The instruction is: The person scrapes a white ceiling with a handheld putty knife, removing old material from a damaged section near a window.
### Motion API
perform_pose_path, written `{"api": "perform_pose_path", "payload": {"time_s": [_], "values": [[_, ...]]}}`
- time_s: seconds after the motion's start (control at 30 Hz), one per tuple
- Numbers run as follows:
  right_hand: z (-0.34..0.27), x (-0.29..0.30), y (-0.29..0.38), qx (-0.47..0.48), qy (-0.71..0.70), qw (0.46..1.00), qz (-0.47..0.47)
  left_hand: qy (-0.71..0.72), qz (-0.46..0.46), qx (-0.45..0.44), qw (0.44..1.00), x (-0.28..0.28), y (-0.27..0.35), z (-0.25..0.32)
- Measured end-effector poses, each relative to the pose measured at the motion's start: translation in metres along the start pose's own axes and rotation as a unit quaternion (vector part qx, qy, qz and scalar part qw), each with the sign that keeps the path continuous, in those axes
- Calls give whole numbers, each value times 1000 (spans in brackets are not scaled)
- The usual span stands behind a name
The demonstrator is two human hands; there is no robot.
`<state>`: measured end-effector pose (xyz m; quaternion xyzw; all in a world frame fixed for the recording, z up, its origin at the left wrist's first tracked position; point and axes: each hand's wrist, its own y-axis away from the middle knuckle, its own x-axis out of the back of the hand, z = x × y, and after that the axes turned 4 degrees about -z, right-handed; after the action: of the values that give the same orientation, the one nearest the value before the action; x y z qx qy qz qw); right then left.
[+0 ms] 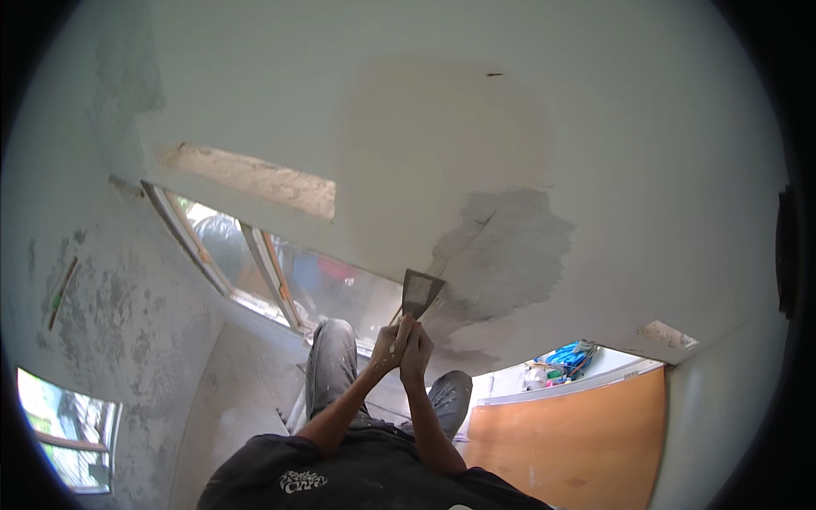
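Note:
Both of my hands close together around the handle of a wide putty knife, whose dark, smeared blade [421, 294] points up toward the wall. My left hand [387, 344] and my right hand [416, 350] touch each other, and white specks show on the skin. The handle is mostly hidden by the fingers. Just beyond the blade is a rough grey patch [510, 255] on the pale wall [637, 191], with a thin crack running through it. I cannot tell whether the blade touches the wall.
A sliding window [255, 261] lies left of my hands, below a strip of exposed masonry [255, 178]. An orange-brown door [574, 433] stands at lower right, near a blue bundle [570, 358]. A smaller window [70, 433] is at lower left. My bent knees [335, 344] flank my hands.

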<state>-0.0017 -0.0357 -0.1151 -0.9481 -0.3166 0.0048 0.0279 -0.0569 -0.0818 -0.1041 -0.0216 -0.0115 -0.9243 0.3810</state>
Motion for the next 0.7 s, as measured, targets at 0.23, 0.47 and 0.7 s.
{"api": "perform_pose_path", "payload": {"time_s": [0.23, 0.47, 0.7], "values": [[-18, -9, 1, 56, -18, 997, 59, 23, -37, -43, 998, 3, -2, 11], [-10, -3, -12, 32, -29, 999, 22, 60, -32, -22, 997, 2, -7, 18], [-28, -2, -4, 41, -18, 998, 32, 81, -32, -57, 995, 1, -1, 29]]}}
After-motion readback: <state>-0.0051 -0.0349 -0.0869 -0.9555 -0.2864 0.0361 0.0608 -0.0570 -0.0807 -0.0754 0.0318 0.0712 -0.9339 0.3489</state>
